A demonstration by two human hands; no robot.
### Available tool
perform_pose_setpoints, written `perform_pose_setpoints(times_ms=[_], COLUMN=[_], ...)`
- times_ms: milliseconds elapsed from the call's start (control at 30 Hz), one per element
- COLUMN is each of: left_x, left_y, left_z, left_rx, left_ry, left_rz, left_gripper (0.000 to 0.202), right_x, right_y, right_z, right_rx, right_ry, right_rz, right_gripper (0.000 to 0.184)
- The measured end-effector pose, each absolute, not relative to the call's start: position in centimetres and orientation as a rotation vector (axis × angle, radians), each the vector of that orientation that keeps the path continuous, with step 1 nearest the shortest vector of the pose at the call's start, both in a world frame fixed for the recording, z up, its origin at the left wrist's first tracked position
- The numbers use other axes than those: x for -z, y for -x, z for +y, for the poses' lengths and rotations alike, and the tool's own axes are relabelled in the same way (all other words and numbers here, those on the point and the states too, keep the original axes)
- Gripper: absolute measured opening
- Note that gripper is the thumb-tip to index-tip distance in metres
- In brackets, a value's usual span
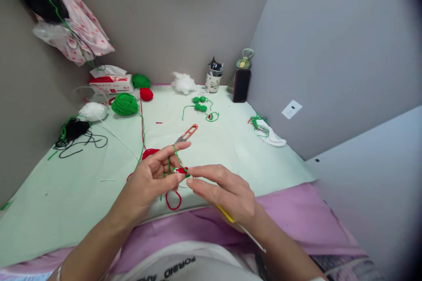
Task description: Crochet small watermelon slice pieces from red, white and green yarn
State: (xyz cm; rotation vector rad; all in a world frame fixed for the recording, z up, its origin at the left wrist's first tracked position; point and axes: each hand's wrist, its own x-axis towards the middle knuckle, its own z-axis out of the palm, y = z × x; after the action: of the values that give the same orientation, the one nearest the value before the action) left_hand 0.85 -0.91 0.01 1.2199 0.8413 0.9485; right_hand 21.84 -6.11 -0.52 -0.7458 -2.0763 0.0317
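Observation:
Between the thumb and fingers of my left hand [150, 178] is a small red, green and white crochet piece [182, 170]. Green yarn [177, 153] runs over its raised index finger. My right hand [226, 191] is closed around a crochet hook [227, 214] with a yellow grip, its metal tail sticking out below the palm. The hook's tip meets the crochet piece; the exact stitch is too small to make out. A red yarn loop [173, 200] hangs under the piece. Just beyond my left index finger lie orange-handled thread snips [188, 133].
Green [125, 104], white [93, 111] and red [146, 94] yarn balls and a black yarn tangle [77, 129] lie at left. Farther back are a tissue box [112, 84], stuffing [183, 83], small green crocheted pieces [200, 107], a cup [213, 81], a bottle [244, 59] and a phone [241, 85].

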Motion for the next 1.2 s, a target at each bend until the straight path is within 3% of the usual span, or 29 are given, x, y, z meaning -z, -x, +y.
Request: perform_pose_setpoints(times_ms=[300, 567, 800, 1200], left_x=[-0.8, -0.2, 0.5, 0.6], left_y=[-1.4, -1.7, -1.8, -2.6], left_z=[-1.4, -1.3, -1.2, -1.7], left_rx=[-1.121, -1.112, -0.964, -1.043], left_ry=[-1.544, -1.486, -1.306, -1.304], left_rz=[1.024, 0.989, 0.896, 0.895], left_gripper=[0.047, 0.039, 0.041, 0.039], right_x=[0.8, -0.3, 0.2, 0.3], right_y=[-22.2, -22.4, -22.4, -22.2], right_z=[-6.8, -7.6, -7.8, -7.9], right_rx=[-0.143, -0.446, -0.534, -0.578], right_ry=[0.792, 0.918, 0.919, 0.933], right_rz=[-2.012, -1.847, -1.769, -1.717], right_gripper=[0.032, 0.026, 0.028, 0.030])
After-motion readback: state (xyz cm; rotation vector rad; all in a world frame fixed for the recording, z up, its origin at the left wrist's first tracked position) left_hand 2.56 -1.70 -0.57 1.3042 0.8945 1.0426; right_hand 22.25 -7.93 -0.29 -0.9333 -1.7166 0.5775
